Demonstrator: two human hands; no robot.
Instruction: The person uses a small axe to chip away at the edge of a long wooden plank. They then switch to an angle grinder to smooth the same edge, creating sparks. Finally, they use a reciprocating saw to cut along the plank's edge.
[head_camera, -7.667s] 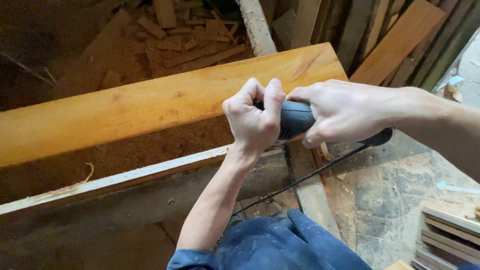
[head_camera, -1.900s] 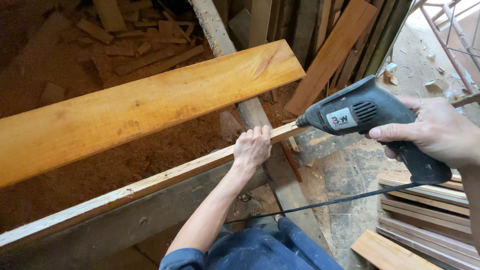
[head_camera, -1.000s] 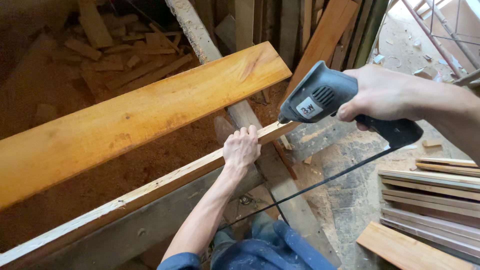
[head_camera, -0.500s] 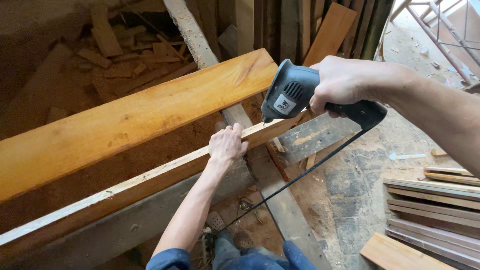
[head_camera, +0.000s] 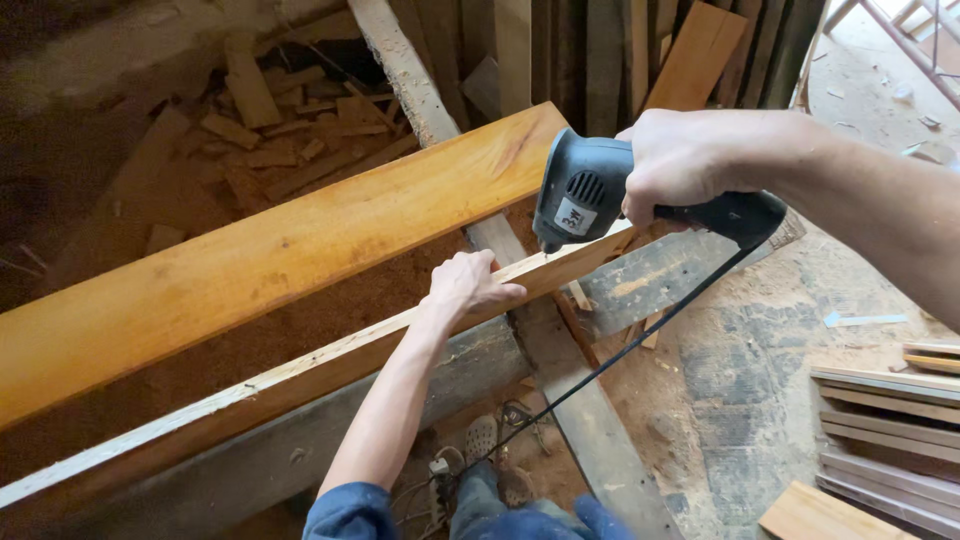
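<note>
Right hand (head_camera: 690, 160) gripping drill (head_camera: 600, 200), left hand (head_camera: 465, 285) pressing wooden strip (head_camera: 330, 360)

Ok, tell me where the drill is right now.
In the head view, the grey drill is upper right, held by the right hand, tip down at the thin batten beside the left hand.

The tip of the dark grey electric drill (head_camera: 590, 200) is too small to make out where it meets the narrow pale wooden strip (head_camera: 300, 375), and the right hand (head_camera: 700, 160) covers the drill's handle. The broad orange-brown wooden plank (head_camera: 270, 250) beside the strip runs off the left edge. The drill's black cord (head_camera: 620, 355) disappears into a tangle below. The right forearm leaves at the right edge.
</note>
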